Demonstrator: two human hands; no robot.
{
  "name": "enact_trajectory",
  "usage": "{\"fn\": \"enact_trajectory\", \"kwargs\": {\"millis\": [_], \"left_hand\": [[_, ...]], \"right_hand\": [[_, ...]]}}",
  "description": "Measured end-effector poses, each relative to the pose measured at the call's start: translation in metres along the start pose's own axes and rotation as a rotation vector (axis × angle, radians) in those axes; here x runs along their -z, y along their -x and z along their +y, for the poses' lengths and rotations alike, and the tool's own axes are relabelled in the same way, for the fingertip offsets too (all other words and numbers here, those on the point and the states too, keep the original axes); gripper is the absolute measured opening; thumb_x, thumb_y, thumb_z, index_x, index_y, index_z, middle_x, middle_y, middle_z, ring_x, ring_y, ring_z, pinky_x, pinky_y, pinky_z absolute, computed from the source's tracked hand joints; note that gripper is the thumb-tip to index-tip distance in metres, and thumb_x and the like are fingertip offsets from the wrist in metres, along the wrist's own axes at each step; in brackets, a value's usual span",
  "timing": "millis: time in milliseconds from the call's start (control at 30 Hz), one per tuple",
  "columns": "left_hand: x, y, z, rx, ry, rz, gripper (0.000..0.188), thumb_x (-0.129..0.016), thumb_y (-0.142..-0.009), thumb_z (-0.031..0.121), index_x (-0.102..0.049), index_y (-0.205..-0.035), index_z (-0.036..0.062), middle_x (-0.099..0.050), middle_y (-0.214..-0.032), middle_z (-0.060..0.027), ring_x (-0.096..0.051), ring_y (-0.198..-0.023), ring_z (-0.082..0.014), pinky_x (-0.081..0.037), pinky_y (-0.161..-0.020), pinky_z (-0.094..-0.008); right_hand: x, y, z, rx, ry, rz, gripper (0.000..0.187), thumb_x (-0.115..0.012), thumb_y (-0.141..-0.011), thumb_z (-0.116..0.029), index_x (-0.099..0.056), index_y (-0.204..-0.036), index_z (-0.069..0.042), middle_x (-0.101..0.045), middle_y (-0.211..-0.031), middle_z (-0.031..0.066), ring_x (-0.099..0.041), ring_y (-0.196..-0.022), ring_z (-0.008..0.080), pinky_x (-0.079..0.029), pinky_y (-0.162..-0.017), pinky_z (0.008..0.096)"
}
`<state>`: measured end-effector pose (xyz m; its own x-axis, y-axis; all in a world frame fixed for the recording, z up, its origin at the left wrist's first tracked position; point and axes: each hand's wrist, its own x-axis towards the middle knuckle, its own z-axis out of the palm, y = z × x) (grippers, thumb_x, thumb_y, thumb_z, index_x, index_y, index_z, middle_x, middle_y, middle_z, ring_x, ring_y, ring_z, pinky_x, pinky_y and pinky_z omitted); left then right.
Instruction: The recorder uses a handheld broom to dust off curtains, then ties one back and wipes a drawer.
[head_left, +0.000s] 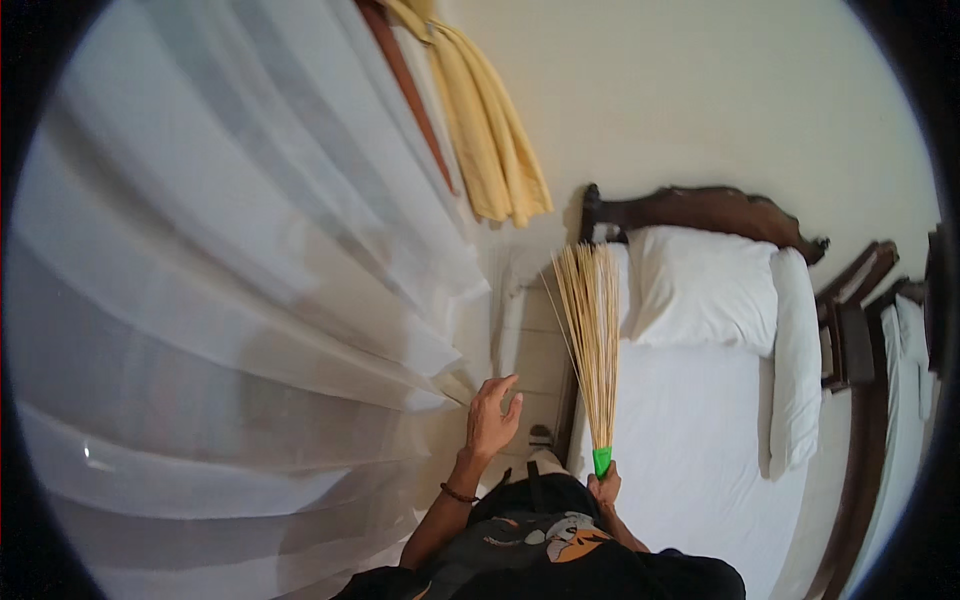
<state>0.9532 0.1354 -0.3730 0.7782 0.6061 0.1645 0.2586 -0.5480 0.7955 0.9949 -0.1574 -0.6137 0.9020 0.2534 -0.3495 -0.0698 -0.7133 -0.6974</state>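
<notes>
My right hand (pixel 605 484) is closed round the lower end of a stick broom (pixel 592 350), just below its green binding (pixel 602 461). The broom's thin straw-coloured sticks fan out upward, and in the picture they overlap the left edge of the bed. To the left, my left hand (pixel 492 418) is raised with its fingers bent but apart, and nothing is in it. That hand is nearest to a sheer white curtain (pixel 300 370), whose folds hang all along my left side. Whether its fingers touch the cloth I cannot tell.
A bed with a white sheet (pixel 690 430), a pillow (pixel 705 290), a bolster (pixel 795 360) and a dark carved headboard (pixel 700 208) stands to my right. Beyond it are a wooden nightstand (pixel 850 345) and another bed (pixel 905 390). A yellow curtain (pixel 490 130) hangs ahead.
</notes>
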Motion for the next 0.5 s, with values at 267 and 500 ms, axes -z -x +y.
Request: {"fn": "enact_trajectory", "kwargs": {"millis": [267, 500], "left_hand": [[0.095, -0.031, 0.073, -0.246, -0.520, 0.485, 0.062, -0.067, -0.075, 0.007, -0.047, -0.134, 0.0078, -0.009, -0.145, -0.0296, -0.017, -0.130, -0.0496, -0.026, -0.103, -0.0573], [0.128, -0.024, 0.057, -0.173, -0.471, 0.684, 0.075, -0.070, -0.073, 0.010, -0.037, -0.140, 0.0034, -0.004, -0.146, -0.0344, -0.012, -0.134, -0.0523, -0.025, -0.106, -0.0551]], "right_hand": [[0.051, -0.009, -0.278, 0.788, -0.712, -0.269, 0.042, -0.056, -0.090, -0.028, -0.046, -0.118, 0.002, -0.050, -0.065, 0.0028, -0.050, -0.055, 0.0109, -0.042, -0.050, 0.0267], [0.034, 0.025, -0.404, 0.677, -0.701, -0.666, 0.049, -0.050, -0.096, -0.032, -0.040, -0.135, -0.005, -0.045, -0.065, -0.0001, -0.044, -0.047, 0.0088, -0.041, -0.043, 0.0259]]}}
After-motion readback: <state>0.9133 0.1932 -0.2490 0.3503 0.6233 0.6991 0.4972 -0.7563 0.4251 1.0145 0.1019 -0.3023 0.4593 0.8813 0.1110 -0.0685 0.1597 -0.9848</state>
